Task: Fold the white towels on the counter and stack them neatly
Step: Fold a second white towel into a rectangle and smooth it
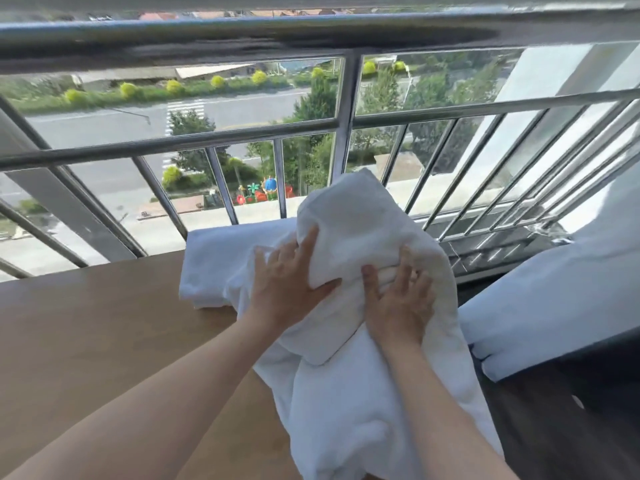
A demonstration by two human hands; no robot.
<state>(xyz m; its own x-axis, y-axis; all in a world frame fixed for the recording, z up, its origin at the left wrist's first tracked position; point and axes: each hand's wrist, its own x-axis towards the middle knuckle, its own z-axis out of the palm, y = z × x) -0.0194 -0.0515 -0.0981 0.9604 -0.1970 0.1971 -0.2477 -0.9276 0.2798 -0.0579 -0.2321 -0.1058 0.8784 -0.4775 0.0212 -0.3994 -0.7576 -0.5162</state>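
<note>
Wooden surface [104,341] at lower left. At centre, the left grip [287,282] and right grip [398,299], fingers spread, press on a bunched white towel [363,220] draping over the surface's right edge. Behind it lies a folded towel [214,258], then the railing [343,133].

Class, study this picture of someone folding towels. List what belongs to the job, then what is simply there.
Belongs to the job:
white towel being folded
folded towel behind it
wooden counter
left hand and right hand, both on the white towel

Simply there:
metal railing
white cushion to the right
street outside
</note>
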